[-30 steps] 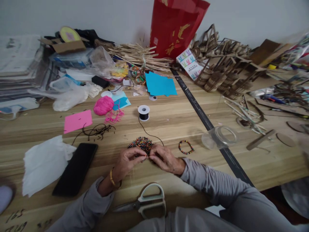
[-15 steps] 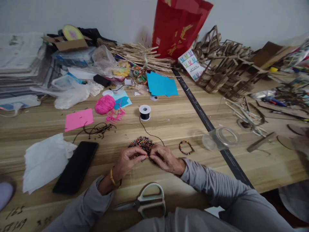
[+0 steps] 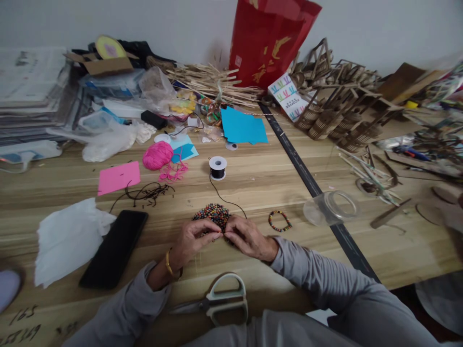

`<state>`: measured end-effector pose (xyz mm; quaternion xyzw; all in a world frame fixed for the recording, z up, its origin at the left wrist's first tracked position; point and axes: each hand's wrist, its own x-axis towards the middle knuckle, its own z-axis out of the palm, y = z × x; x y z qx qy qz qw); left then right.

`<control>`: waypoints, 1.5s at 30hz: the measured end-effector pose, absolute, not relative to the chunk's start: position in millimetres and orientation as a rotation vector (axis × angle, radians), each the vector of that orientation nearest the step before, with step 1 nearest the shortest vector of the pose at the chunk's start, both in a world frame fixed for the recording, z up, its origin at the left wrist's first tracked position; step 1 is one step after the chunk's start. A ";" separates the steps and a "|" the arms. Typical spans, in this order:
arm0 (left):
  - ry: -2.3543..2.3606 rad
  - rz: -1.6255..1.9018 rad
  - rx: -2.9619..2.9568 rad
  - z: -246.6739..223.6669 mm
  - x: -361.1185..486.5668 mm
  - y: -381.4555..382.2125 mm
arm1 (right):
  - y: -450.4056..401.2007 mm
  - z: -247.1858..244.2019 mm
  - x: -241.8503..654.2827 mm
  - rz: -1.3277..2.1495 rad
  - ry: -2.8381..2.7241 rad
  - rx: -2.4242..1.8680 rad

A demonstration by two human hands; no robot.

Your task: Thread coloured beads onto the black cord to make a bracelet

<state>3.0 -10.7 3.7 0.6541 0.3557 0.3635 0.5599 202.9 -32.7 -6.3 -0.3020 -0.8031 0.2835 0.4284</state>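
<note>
My left hand [image 3: 197, 237] is pinched on a small orange-red bead [image 3: 219, 233] at its fingertips. Facing it, almost touching, my right hand [image 3: 249, 237] closes thumb and forefinger on the black cord [image 3: 231, 202]. That cord runs back from the right hand to a white spool [image 3: 217, 168] wound with black cord. Just behind my fingers lies a pile of multicoloured beads [image 3: 211, 212], partly covered by both hands. To the right of my right hand rests a finished-looking beaded bracelet [image 3: 279, 220]. The cord's tip is too small to make out.
Scissors [image 3: 226, 301] lie close to my body. At left are a black phone [image 3: 114, 250], white tissue [image 3: 68, 241], cord scraps [image 3: 148, 193] and pink yarn [image 3: 158, 155]. A clear plastic jar [image 3: 321, 208] lies at right, near small bamboo baskets [image 3: 325, 120]. A red bag [image 3: 267, 43] stands behind.
Both hands keep almost the same pose and place, fingertips together over the beads. The view has shifted very slightly; nothing else has visibly moved.
</note>
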 end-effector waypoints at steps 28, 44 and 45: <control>0.775 0.813 1.502 5.9 4.8 -12.4 | -33.2 -1.2 202.8 0.735 -2.030 -0.648; 0.774 0.801 1.617 9.7 3.8 -12.1 | -33.4 -1.7 205.2 0.775 -2.097 -0.590; 0.775 0.802 1.616 9.6 3.9 -12.1 | -33.4 -1.8 205.3 0.784 -2.080 -0.614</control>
